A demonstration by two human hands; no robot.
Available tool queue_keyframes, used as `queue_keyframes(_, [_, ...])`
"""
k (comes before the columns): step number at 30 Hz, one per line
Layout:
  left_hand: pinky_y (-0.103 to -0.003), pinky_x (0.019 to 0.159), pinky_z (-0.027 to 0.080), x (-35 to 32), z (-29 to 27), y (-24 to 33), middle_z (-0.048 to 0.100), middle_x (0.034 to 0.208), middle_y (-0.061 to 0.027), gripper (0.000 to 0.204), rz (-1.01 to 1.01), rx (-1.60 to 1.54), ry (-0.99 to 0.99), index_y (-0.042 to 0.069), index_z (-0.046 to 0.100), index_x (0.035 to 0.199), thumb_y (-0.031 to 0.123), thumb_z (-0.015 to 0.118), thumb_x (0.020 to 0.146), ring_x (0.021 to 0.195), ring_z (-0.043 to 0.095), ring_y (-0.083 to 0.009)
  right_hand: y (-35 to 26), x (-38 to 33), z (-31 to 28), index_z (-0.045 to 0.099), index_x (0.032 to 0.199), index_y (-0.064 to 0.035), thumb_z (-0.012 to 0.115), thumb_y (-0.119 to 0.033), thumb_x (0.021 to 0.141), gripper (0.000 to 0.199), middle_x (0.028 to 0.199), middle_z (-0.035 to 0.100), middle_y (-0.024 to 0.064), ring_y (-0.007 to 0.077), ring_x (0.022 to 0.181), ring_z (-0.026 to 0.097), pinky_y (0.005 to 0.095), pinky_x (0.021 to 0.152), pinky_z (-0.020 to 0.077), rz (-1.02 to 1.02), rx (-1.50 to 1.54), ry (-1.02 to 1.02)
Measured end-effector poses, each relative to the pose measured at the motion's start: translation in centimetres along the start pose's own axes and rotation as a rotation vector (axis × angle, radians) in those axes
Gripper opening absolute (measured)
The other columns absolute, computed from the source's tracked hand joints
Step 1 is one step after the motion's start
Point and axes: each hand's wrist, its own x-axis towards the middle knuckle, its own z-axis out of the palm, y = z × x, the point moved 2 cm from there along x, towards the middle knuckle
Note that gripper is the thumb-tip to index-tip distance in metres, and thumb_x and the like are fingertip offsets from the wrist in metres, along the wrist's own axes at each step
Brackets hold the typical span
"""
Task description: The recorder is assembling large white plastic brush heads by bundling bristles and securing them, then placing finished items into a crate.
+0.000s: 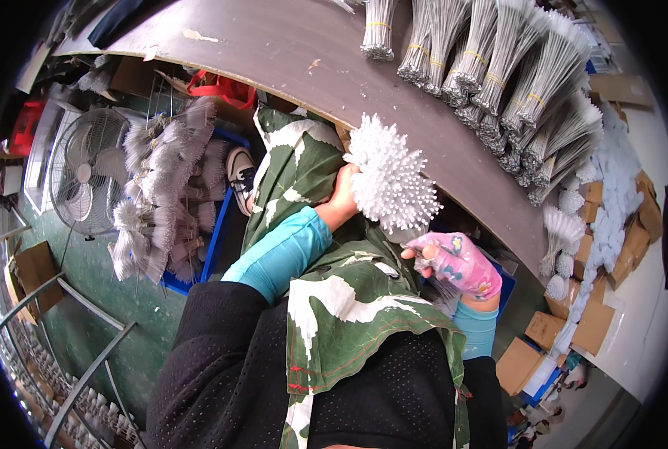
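My left hand (340, 196) is wrapped round a thick bundle of thin wire brushes (395, 176), whose white bristle tips fan out toward me. Their stems are hidden behind the tips and the hand. Just below and right of the bundle is my right hand (457, 263), in a pink flowered fingerless glove. Its fingers are curled in with the fingertips close together; a small pale bit shows at them, too small to name. Beneath this hand, more pale bristles (442, 293) show near my lap. A green and white apron (349, 314) covers my lap.
A grey-brown table (289, 56) runs across ahead, with several banded bundles of wire brushes (491, 75) at its right. On the left are a standing fan (87, 176), a blue crate (218, 224) piled with brushes, and a metal frame (87, 374). Cardboard boxes (519, 365) stand at right.
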Motion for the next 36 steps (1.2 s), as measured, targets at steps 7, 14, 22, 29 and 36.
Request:
queue_keyframes(7, [-0.029, 0.076, 0.049, 0.7, 0.1, 1.6, 0.065, 0.095, -0.0069, 0.028, 0.122, 0.228, -0.098, 0.0, 0.06, 0.103, 0.005, 0.064, 0.075, 0.085, 0.062, -0.0154, 0.0, -0.4, -1.9, 0.061, 0.1, 0.0011, 0.053, -0.043, 0.09, 0.046, 0.075, 0.059, -0.001, 0.0024, 0.062, 0.05, 0.0137, 0.049, 0.0325, -0.075, 0.117, 0.098])
queue_keyframes(14, [-0.029, 0.077, 0.049, -0.1, 0.0, 2.8, 0.065, 0.096, -0.008, 0.028, 0.127, 0.258, -0.121, -0.001, 0.06, 0.102, 0.005, 0.065, 0.075, 0.086, 0.062, -0.0154, -0.1, 0.2, -1.8, 0.062, 0.097, 0.0002, 0.049, -0.044, 0.092, 0.046, 0.068, 0.054, -0.0025, 0.0011, 0.056, 0.043, 0.0145, 0.046, 0.0278, -0.053, 0.13, 0.185])
queue_keyframes(22, [-0.029, 0.077, 0.049, 0.0, -0.1, 1.1, 0.064, 0.096, -0.0066, 0.023, 0.008, 0.066, -0.085, 0.0, 0.06, 0.103, 0.004, 0.057, 0.08, 0.086, 0.06, -0.0138, 0.2, 0.3, -2.1, 0.062, 0.097, -0.0003, 0.047, -0.041, 0.093, 0.044, 0.065, 0.053, -0.0018, 0.0021, 0.05, 0.038, 0.0164, 0.044, 0.0258, -0.062, 0.123, 0.227])
queue_keyframes(29, [-0.029, 0.077, 0.049, 0.0, -0.2, 0.8, 0.063, 0.097, -0.0055, 0.021, -0.077, -0.086, -0.053, 0.0, 0.059, 0.103, 0.003, 0.051, 0.085, 0.086, 0.059, -0.0126, -0.7, -0.1, -2.9, 0.062, 0.095, 0.0, 0.047, -0.042, 0.093, 0.044, 0.064, 0.055, -0.0011, 0.0015, 0.047, 0.04, 0.015, 0.043, 0.027, -0.096, 0.066, 0.304])
queue_keyframes(36, [-0.028, 0.066, 0.048, 0.2, -0.5, -1.5, 0.06, 0.083, -0.0021, 0.019, -0.338, -0.599, 0.05, 0.003, 0.06, 0.092, 0.01, 0.044, 0.086, 0.072, 0.058, -0.0129, -0.6, 0.0, -2.9, 0.062, 0.095, -0.0009, 0.046, -0.042, 0.094, 0.044, 0.064, 0.054, -0.0016, 0.0011, 0.047, 0.039, 0.0153, 0.042, 0.0261, -0.102, 0.107, 0.321])
